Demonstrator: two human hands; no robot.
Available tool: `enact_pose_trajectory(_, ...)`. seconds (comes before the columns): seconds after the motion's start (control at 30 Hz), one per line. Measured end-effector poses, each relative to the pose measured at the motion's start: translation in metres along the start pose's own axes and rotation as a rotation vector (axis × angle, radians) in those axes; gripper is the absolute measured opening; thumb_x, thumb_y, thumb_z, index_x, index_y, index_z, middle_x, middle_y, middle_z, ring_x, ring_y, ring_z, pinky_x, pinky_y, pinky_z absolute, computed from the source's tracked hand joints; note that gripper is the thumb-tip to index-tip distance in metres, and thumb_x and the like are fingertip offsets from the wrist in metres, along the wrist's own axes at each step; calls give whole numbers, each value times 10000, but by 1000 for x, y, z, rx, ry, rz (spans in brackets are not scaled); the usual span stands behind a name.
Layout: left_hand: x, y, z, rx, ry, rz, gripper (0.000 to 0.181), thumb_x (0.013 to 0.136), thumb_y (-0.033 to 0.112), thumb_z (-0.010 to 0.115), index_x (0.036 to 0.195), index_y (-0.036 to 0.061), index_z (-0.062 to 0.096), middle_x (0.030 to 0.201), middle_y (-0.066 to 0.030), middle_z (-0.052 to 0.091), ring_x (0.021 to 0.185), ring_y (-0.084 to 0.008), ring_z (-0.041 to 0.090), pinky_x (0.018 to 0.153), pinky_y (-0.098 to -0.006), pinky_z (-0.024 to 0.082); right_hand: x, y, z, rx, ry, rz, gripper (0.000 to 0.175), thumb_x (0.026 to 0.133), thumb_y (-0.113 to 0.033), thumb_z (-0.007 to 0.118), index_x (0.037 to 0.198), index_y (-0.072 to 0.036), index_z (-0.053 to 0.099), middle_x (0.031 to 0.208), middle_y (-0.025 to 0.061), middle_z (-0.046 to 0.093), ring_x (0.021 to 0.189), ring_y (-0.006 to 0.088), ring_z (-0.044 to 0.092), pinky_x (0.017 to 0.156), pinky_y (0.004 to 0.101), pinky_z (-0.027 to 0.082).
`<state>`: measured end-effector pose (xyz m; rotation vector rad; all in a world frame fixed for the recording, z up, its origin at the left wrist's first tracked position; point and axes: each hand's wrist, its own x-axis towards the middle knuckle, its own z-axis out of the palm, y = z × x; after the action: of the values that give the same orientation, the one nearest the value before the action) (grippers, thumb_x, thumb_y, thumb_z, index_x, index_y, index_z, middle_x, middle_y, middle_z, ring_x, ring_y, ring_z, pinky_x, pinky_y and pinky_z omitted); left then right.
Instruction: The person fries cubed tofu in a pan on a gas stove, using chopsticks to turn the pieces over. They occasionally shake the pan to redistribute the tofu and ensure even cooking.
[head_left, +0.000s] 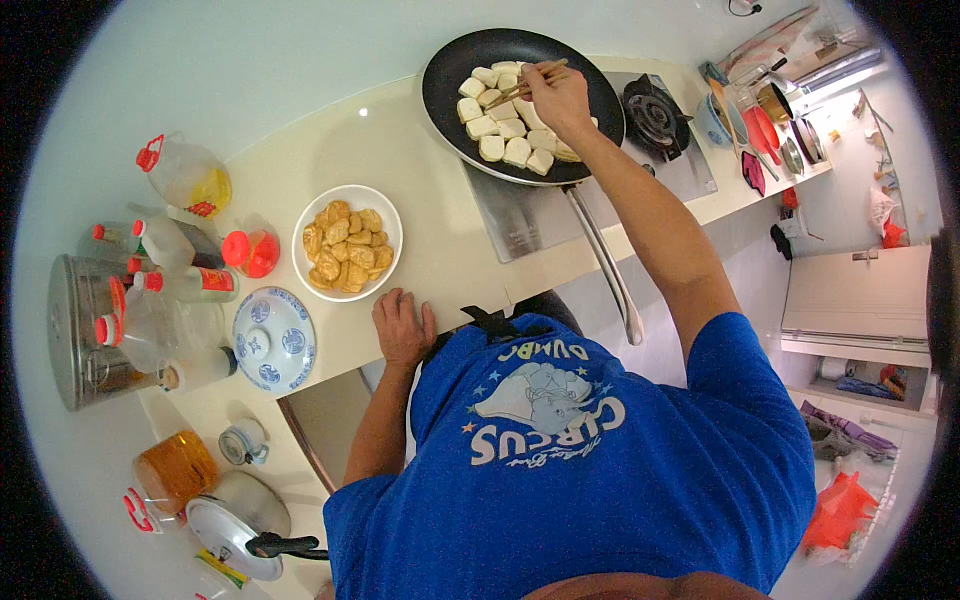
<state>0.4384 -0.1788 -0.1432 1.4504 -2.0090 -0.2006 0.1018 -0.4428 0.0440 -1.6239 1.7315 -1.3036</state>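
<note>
A pair of wooden chopsticks (504, 98) is gripped in my right hand (556, 96), their tips down among white tofu pieces (516, 151). Those pieces lie in a black frying pan (450, 71) over the left side of the gas stove. Its long metal handle (602, 262) points towards my body, with neither hand on it. My left hand (403, 324) rests on the counter's front edge, fingers apart and holding nothing. Just beyond it stands a white bowl (298, 262) of golden-brown fried pieces (349, 247), which look like tofu.
A blue-and-white porcelain lid (300, 330) lies left of my left hand. Oil bottles (187, 180) and a red-capped jar (255, 253) crowd the left end. The right burner (655, 116) carries no pan; bowls and a red ladle (761, 127) are farther right. A pressure cooker (247, 517) stands lower left.
</note>
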Motion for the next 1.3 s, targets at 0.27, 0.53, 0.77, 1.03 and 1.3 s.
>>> enact_pose_trajectory(0.27,1,-1,-4,61,21,39,349,830,192,708,1083,-28,613,1166,-221,554,1075,-417,529,930,-512,439,-4,-20,1,0,-28,42,303,987,-220,644,921,71,697,829,130,738,728,164,720,664,292,610)
enact_pose_trajectory(0.53,1,-1,-1,35,34,34,351,822,189,716,1078,-27,613,1176,-227,553,1075,-425,526,927,-520,441,9,15,11,-28,83,-129,313,938,-284,673,883,19,729,754,154,727,658,229,696,643,355,539)
enact_pose_trajectory(0.77,-1,-3,0,26,53,50,353,823,189,714,1083,-28,613,1175,-230,552,1077,-430,526,920,-524,449,5,15,21,-21,52,-219,285,932,-252,684,908,27,738,811,152,736,681,202,689,643,340,540)
enact_pose_trajectory(1.03,1,1,-4,37,3,17,346,828,197,715,1072,-30,621,1163,-219,560,1080,-420,531,930,-516,444,0,10,24,-113,-19,-122,281,928,-262,679,931,11,746,813,154,733,665,214,678,645,346,535)
enact_pose_trajectory(1.3,0,-2,2,13,1,4,367,835,194,721,1112,-12,596,1180,-243,552,1110,-452,512,986,-564,412,4,23,31,-42,-60,-116,285,934,-265,672,965,6,751,836,150,747,710,205,699,682,330,546)
